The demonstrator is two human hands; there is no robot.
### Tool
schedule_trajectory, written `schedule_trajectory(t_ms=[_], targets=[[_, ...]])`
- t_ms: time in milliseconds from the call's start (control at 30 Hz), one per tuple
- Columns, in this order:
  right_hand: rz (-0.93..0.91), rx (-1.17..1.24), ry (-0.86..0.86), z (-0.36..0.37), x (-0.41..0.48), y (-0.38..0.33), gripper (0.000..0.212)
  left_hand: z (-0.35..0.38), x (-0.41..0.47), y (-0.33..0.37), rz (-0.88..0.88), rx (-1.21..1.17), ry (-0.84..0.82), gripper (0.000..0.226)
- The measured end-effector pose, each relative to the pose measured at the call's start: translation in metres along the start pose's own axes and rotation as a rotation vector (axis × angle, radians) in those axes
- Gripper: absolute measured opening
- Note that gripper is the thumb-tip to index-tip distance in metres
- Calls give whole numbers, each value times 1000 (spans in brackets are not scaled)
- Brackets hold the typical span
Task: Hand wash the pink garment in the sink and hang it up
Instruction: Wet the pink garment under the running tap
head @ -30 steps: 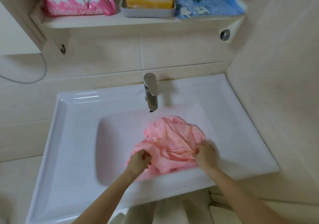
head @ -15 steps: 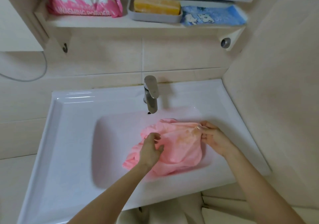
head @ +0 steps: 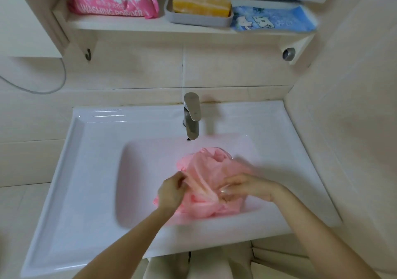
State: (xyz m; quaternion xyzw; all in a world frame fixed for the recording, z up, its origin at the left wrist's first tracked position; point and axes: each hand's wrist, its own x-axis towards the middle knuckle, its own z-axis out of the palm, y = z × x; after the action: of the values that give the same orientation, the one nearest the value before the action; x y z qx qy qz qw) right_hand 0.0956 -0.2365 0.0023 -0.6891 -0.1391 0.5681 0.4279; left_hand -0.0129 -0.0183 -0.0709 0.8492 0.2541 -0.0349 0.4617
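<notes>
Both hands hold the pink garment: the left hand pinches a fold at its near-left edge, and the right hand, slightly blurred, curls its fingers into the cloth. The garment lies bunched in the basin of the white sink, just in front of the faucet.

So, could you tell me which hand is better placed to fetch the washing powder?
Probably left: the left hand holds the pink garment on the side nearer the washing powder bag.
</notes>
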Motion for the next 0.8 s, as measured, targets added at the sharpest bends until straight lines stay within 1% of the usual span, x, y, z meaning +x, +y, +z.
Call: schedule_trajectory(t_ms=[33, 67, 100, 167, 200, 233, 267, 300, 333, 367, 433, 500, 533, 567, 600, 700, 733, 767, 800], targets=[[62, -77, 17, -1, 5, 6, 23, -9, -6, -21, -87, -44, 71, 5], [102, -105, 127, -4, 13, 15, 21, -18, -12, -41, -166, -67, 125, 8], [126, -104, 302, -10, 22, 25, 20, -26, -18, -59, -221, -51, 151, 12], [126, -144, 690, -22, 41, 43, 28, -38, -25, -83, -263, -24, 141, 15], [115, -221, 828, -26, 48, 48, 33, -41, -28, -88, -265, -49, 128, 16], [108, -313, 904, -28, 55, 53, 43, -42, -31, -91, -277, -92, 117, 14], [119, -402, 930, -30, 60, 57, 55, -43, -33, -91, -293, -159, 116, 10], [135, -458, 912, -29, 65, 59, 66, -44, -34, -90, -321, -251, 114, 7], [156, -472, 861, -27, 69, 60, 72, -45, -35, -88, -355, -364, 110, 7], [164, -458, 805, -24, 72, 62, 68, -47, -35, -86, -385, -484, 108, 8], [203, -434, 734, -21, 74, 69, 41, -53, -33, -82, -428, -721, 129, 11], [190, -466, 791, -24, 70, 74, 12, -60, -29, -80, -440, -856, 162, 14], [160, -439, 839, -29, 66, 75, 12, -63, -28, -79, -435, -871, 175, 15], [131, -384, 887, -36, 64, 76, 21, -67, -27, -78, -424, -872, 192, 16], [96, -328, 929, -42, 60, 74, 22, -70, -26, -76, -412, -864, 213, 17], [-77, -221, 1036, -61, 52, 53, 13, -77, -19, -60, -350, -828, 256, 16], [-143, -164, 1031, -65, 47, 40, 11, -79, -16, -52, -323, -801, 266, 17], [-205, -102, 1006, -67, 42, 25, 14, -82, -11, -43, -288, -771, 279, 17], [-261, -61, 985, -70, 36, 10, 23, -85, -6, -34, -246, -744, 298, 18]])
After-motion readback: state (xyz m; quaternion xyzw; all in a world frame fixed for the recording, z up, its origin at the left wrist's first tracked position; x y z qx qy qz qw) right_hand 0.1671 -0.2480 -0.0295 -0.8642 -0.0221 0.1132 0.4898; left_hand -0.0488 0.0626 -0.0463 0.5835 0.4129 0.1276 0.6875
